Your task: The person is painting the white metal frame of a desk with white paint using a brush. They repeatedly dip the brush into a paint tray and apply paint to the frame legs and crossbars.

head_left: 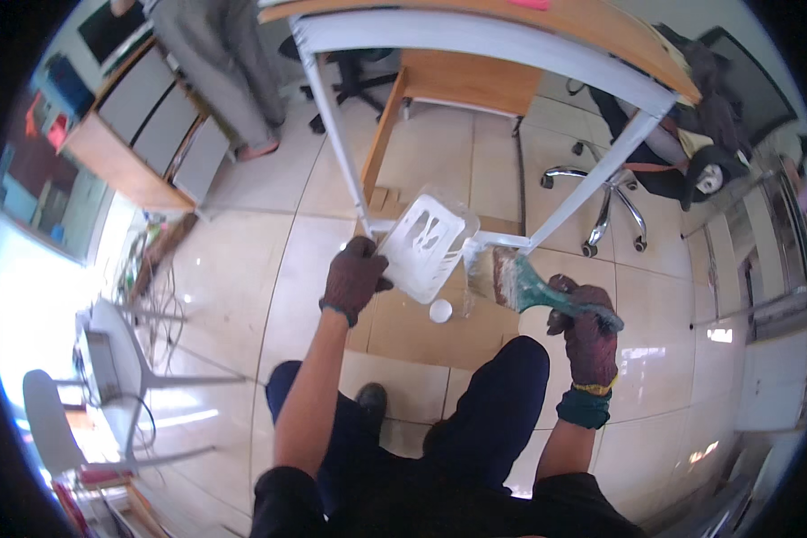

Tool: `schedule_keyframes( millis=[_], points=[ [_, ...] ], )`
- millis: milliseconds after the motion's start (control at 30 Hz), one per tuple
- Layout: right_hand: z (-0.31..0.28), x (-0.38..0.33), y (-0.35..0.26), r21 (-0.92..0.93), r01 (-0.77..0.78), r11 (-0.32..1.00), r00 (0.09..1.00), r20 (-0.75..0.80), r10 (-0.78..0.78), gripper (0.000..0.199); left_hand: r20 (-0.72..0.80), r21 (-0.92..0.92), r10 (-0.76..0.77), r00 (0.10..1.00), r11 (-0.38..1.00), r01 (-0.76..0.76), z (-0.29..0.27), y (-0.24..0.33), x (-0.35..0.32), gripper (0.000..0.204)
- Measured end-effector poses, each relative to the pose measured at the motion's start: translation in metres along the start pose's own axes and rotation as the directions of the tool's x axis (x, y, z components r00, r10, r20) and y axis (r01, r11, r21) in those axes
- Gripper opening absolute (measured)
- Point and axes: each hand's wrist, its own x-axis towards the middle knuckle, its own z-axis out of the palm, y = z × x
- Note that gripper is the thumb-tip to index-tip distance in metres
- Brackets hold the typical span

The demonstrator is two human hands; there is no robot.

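Observation:
My left hand (354, 278), in a dark knit glove, is closed on the left edge of a white plastic tray (405, 271). The tray is tilted and has a pattern of openings or marks inside. In my gloved right hand (587, 327) is a paintbrush (533, 291) with a worn teal handle, its bristle end pointing left toward the tray. The pale bristles are close to the tray's right side; whether they touch anything I cannot tell. Below the tray, a small round white lid or cup (440, 311) rests on the cardboard sheet (403, 339).
A white-framed table (484, 36) stands ahead, its legs near the tray. A wheeled chair base (608, 202) is at the right. A person in grey trousers (220, 67) stands at the far left by a drawer cabinet (157, 117). Cables and a grey chair (49, 421) lie leftward.

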Motion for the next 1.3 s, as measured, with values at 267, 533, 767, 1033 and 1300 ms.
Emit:
schedule_keyframes(
  millis=[267,533,767,1033,1300],
  points=[
    [0.036,-0.021,-0.02,0.074,0.131,0.989,0.963,-0.248,-0.109,0.033,0.125,-0.081,0.017,0.992,0.997,-0.007,0.039,0.026,0.016,0.019],
    [0.049,0.001,-0.055,0.066,0.388,0.919,0.786,-0.544,-0.293,0.027,0.308,0.001,0.158,0.938,0.986,-0.167,0.052,0.089,0.027,0.019],
    [0.051,0.06,-0.091,0.089,0.574,0.814,0.662,-0.636,-0.397,0.027,0.428,-0.017,0.259,0.866,0.96,-0.278,0.065,0.146,0.034,0.025],
    [0.041,0.113,-0.089,0.21,0.594,0.776,0.731,-0.545,-0.411,0.024,0.414,-0.054,0.276,0.867,0.959,-0.279,0.09,0.167,0.049,0.029],
    [0.025,0.14,-0.081,0.263,0.6,0.756,0.767,-0.459,-0.449,0.024,0.312,-0.061,0.235,0.921,0.972,-0.227,0.099,0.166,0.041,0.025]
  ],
)
